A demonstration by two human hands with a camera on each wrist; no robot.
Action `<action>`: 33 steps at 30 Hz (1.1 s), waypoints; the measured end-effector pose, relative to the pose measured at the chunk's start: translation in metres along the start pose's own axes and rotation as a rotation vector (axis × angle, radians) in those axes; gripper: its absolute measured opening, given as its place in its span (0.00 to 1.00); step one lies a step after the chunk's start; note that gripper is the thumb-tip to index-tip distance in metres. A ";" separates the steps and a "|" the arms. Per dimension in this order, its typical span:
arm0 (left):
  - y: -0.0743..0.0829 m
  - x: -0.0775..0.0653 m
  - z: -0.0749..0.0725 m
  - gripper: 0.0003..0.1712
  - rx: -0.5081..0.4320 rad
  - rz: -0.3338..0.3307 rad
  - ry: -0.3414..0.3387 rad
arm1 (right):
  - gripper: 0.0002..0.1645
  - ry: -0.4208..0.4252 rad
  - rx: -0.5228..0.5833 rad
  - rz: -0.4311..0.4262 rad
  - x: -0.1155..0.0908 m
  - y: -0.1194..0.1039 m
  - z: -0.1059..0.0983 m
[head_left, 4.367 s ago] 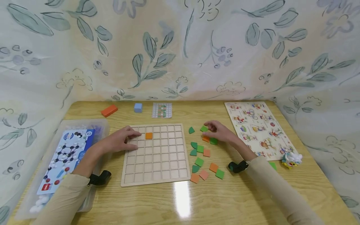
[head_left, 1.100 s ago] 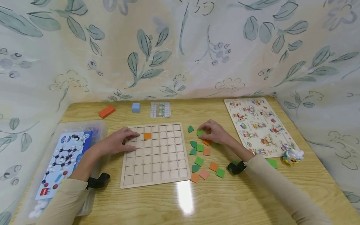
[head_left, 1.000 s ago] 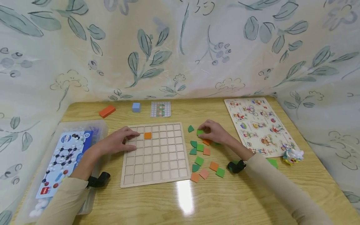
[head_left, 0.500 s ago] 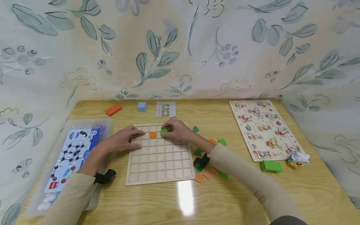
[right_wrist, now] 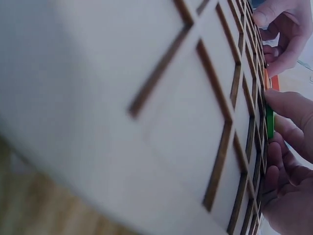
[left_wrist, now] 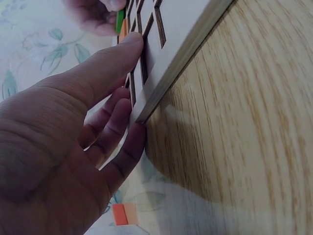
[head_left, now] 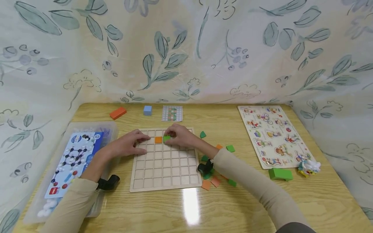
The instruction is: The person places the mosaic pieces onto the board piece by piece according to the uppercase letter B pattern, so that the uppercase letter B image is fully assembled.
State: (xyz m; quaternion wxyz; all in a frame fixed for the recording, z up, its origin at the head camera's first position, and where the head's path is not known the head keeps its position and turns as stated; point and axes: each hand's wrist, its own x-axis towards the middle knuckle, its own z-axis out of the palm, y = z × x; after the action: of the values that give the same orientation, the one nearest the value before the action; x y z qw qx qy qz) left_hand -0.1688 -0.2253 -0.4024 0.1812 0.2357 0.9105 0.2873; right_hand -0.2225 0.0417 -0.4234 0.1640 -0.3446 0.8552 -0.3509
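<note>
A wooden grid board (head_left: 166,171) lies in the middle of the table, with one orange square tile (head_left: 158,139) in its second row. My right hand (head_left: 181,135) pinches a green square tile (head_left: 166,138) between thumb and fingers, right beside the orange one. In the right wrist view the green tile (right_wrist: 270,122) stands at the grid surface under the fingertips. My left hand (head_left: 125,144) rests at the board's left edge; in the left wrist view its thumb (left_wrist: 110,61) lies over the frame and its other fingers touch the side.
Loose green tiles (head_left: 230,148) and orange tiles (head_left: 206,185) lie right of the board, partly under my right forearm. A pattern card (head_left: 172,113), blue cube (head_left: 147,110) and red block (head_left: 118,113) sit behind. A plastic box (head_left: 100,207) stands left; a picture board (head_left: 269,142), green block (head_left: 280,174) and toy figure (head_left: 309,166) right.
My right hand has picked up the green tile from the loose pile and carried it left onto the board, beside the orange tile. The left hand keeps its place; the head view has shifted slightly.
</note>
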 end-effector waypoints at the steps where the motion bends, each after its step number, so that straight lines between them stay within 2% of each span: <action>1: 0.000 0.000 0.000 0.31 0.001 0.003 0.000 | 0.16 -0.002 0.003 0.001 0.000 0.000 0.000; 14: 0.005 0.000 -0.001 0.31 -0.015 0.010 0.000 | 0.17 -0.009 0.059 0.037 0.001 0.002 -0.001; 19: 0.003 0.004 -0.002 0.32 -0.001 0.027 0.010 | 0.21 0.006 0.060 0.034 -0.005 -0.001 -0.005; 22: 0.002 0.005 -0.003 0.32 0.010 0.029 0.016 | 0.25 0.049 0.066 0.019 -0.020 -0.008 -0.010; 26: 0.002 0.004 -0.002 0.33 0.013 0.023 -0.004 | 0.27 0.092 0.062 0.017 -0.054 -0.009 -0.021; 29: 0.002 0.002 -0.001 0.33 0.012 0.008 -0.008 | 0.27 0.130 0.080 0.051 -0.073 0.007 -0.035; 33: 0.002 0.000 0.000 0.32 0.005 0.008 -0.002 | 0.27 0.216 0.232 0.170 -0.085 0.043 -0.058</action>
State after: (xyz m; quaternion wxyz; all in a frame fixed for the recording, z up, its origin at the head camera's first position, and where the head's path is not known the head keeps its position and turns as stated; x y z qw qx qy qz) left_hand -0.1681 -0.2238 -0.4017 0.1805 0.2400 0.9101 0.2855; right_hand -0.2132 0.1522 -0.4099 0.1389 -0.2103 0.8476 -0.4670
